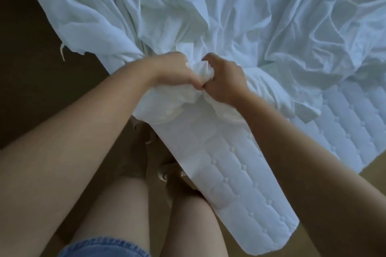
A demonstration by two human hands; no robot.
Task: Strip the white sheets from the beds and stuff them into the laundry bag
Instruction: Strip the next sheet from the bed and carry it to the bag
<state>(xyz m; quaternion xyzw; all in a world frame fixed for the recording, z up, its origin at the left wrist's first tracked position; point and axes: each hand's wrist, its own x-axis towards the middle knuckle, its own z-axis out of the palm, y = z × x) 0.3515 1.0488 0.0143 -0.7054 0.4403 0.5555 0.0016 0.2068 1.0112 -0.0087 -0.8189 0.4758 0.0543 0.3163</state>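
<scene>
The white sheet (208, 6) lies crumpled over the top of the mattress (229, 183), loose from the near corner and drawn into a bunch there; its left edge hangs over the side of the bed toward the floor (31, 89).

Handling, as a judgement: the cloth is soft, limp and light for its bulk; it has no stiffness and will not hold any shape; it is not fragile; it should drag on the quilted surface rather than slide, and trailing parts may catch underfoot. Best hold: the gathered bunch, a full fistful rather than a single edge.

Orientation: the folds fan out from the bunch toward the far side of the bed; the long axis of the gathered cloth runs from the near corner away from the person, roughly along the mattress diagonal.

The left hand (167, 71) and the right hand (223, 81) sit knuckle to knuckle at the corner; each has its fingers curled tight into the bunched cloth, gripping it.

The quilted mattress is bare below and to the right of the hands; the person's legs and shoes (165, 171) stand just beside the corner; no laundry bag is in view.
</scene>
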